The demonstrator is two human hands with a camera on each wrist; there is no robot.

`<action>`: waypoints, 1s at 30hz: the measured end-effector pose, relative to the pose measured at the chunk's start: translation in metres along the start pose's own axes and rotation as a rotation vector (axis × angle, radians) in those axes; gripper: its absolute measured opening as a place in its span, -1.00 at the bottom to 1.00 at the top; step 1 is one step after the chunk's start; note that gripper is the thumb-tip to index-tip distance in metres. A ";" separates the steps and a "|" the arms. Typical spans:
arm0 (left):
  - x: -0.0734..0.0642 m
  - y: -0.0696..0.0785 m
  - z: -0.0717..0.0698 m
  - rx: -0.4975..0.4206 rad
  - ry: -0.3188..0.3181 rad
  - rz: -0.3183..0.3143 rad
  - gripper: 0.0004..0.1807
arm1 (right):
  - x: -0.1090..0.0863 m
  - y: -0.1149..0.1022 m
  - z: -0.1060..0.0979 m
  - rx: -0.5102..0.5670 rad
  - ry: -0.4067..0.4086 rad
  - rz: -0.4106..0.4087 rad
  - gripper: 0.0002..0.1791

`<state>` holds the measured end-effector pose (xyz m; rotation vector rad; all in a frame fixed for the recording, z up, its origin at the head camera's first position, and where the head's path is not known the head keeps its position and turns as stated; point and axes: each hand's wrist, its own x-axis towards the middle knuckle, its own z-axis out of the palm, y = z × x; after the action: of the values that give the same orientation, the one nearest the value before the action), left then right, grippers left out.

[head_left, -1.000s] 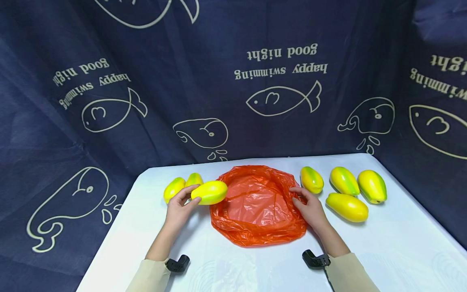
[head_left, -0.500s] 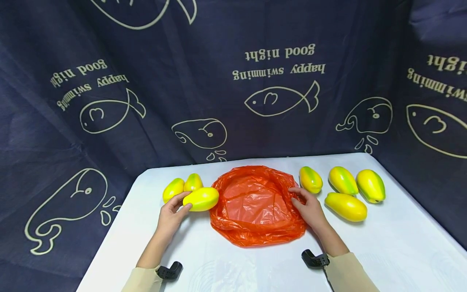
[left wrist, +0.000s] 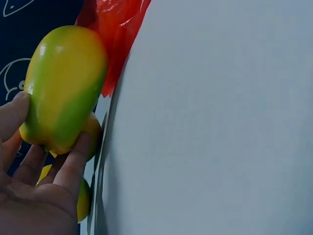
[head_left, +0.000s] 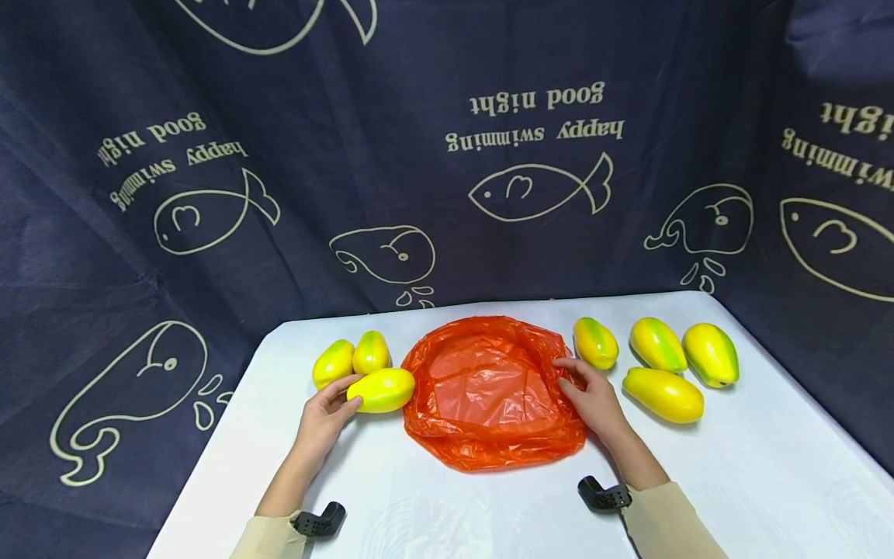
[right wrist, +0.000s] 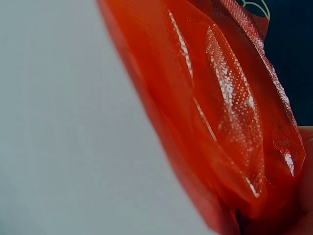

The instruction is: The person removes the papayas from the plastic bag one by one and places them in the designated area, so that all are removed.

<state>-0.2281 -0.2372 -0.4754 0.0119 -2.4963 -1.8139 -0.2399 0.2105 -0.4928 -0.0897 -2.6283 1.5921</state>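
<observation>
My left hand [head_left: 327, 411] grips a yellow-green papaya [head_left: 380, 390] by one end, thumb on one side and fingers on the other. Its far end overlaps the left rim of a red plastic bag [head_left: 489, 448] in the head view. The bag lies spread on the table with its wide mouth facing up. At the bag's right rim, my right hand [head_left: 594, 396] holds the thin plastic between thumb and fingers. In the left wrist view the papaya [left wrist: 66, 85] shows its stem end toward the palm; in the right wrist view the bag's folds [right wrist: 195, 107] hide most of the hand.
Two more papayas, one [head_left: 334, 364] beside another [head_left: 371, 352], lie just behind my left hand. Several others [head_left: 663, 396] rest right of the bag on the white table [head_left: 447, 512]. Dark blue printed cloth [head_left: 447, 194] hangs behind and at both sides.
My left hand has drawn the papaya left and toward me, lower, from beside the bag's mouth to its outer left rim. The right hand and the bag have stayed nearly still.
</observation>
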 end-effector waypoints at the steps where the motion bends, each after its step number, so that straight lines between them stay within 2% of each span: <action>1: 0.000 0.000 0.000 0.001 -0.005 -0.006 -0.53 | 0.000 0.000 0.000 0.002 -0.001 -0.003 -0.59; 5: 0.000 -0.003 -0.001 0.013 -0.015 -0.018 -0.51 | -0.001 0.001 0.000 0.002 -0.001 -0.005 -0.59; 14: -0.001 -0.005 -0.003 0.082 0.013 -0.050 -0.51 | -0.001 0.002 0.001 0.006 -0.004 -0.004 -0.59; 30: -0.003 -0.001 -0.005 0.078 0.061 -0.087 -0.55 | 0.000 0.003 -0.001 0.006 -0.010 -0.001 -0.59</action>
<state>-0.2248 -0.2425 -0.4751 0.1786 -2.5602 -1.7170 -0.2395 0.2125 -0.4952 -0.0802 -2.6301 1.6036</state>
